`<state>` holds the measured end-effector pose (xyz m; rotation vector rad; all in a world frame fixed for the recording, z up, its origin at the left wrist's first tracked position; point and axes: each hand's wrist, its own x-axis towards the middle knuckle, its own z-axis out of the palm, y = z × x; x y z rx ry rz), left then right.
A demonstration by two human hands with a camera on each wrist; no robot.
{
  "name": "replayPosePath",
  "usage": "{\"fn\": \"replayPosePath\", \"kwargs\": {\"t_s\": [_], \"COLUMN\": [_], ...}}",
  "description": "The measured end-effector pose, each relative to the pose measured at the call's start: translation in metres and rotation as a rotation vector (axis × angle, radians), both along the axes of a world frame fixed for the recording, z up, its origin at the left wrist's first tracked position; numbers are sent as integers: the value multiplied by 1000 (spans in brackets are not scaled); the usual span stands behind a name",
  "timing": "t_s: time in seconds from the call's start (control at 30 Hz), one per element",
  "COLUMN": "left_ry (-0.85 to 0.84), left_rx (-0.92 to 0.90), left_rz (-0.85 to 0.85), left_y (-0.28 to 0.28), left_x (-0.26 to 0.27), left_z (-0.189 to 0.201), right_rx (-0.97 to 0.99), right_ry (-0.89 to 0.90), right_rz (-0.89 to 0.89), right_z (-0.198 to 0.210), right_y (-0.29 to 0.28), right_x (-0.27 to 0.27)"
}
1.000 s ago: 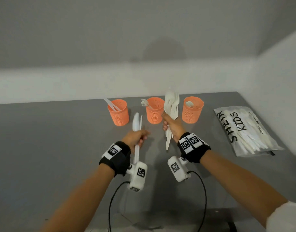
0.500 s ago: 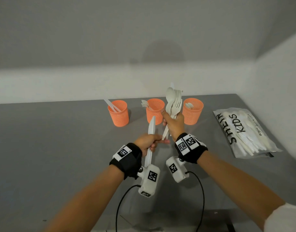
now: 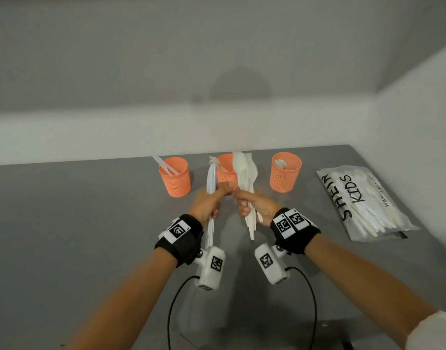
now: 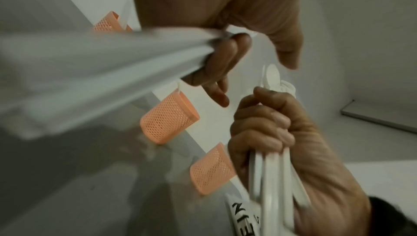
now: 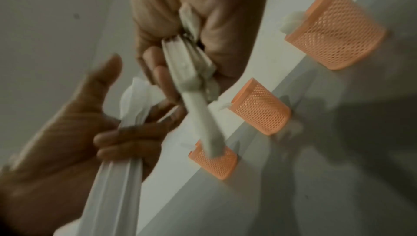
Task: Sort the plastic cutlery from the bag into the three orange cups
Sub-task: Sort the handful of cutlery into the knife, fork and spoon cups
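On the grey table [image 3: 65, 223] three orange cups stand in a far row: the left cup [image 3: 176, 178] holds knives; the middle cup [image 3: 225, 170], forks; the right cup [image 3: 285, 175], spoons. In front, the left hand [image 3: 208, 203] grips a few upright knives [image 3: 211, 178]; just right of it, thumbs almost meeting, the right hand [image 3: 254, 205] clutches a mixed bundle [image 3: 245, 170]; far right lies the bag [image 3: 363, 200] with more cutlery inside.
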<state>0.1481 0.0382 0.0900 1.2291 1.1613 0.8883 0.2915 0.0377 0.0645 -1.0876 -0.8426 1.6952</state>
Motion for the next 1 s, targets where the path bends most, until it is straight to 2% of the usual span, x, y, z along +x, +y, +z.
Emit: {"fn": "replayPosePath", "kwargs": {"t_s": [0.13,0.27,0.43,0.5,0.53,0.6,0.7,0.8,0.9,1.0], "left_ry": [-77,-127,-87,-46,-28,-31,-51,-103,-124,-54], "left_rx": [-23,-51,54,88,109,118,29,-59,-15,34], "left_rz": [-47,-36,227,255,240,215,304,377,397,341], "left_y": [1,1,7,9,9,8,16,22,23,20], "left_x": [5,7,14,15,17,17,8,2,5,13], "left_z": [8,4,3,2,3,4,-3,-13,-16,-12], "right_rx": [-9,-79,72,108,81,-31,-130,-116,-97,-63], "right_ry": [-131,-168,-333,-430,-429,-305,-135,-147,-177,-197], "right_rz": [329,471,274,175,115,11,-70,-101,-102,-83], "right_z": [2,4,8,8,6,0,-5,-8,-10,-10], "right_y": [-14,-18,-18,-18,-17,-12,-5,-1,0,-2], "right_x": [-12,-17,-26,-31,-31,-28,-16,-4,0,-1]}}
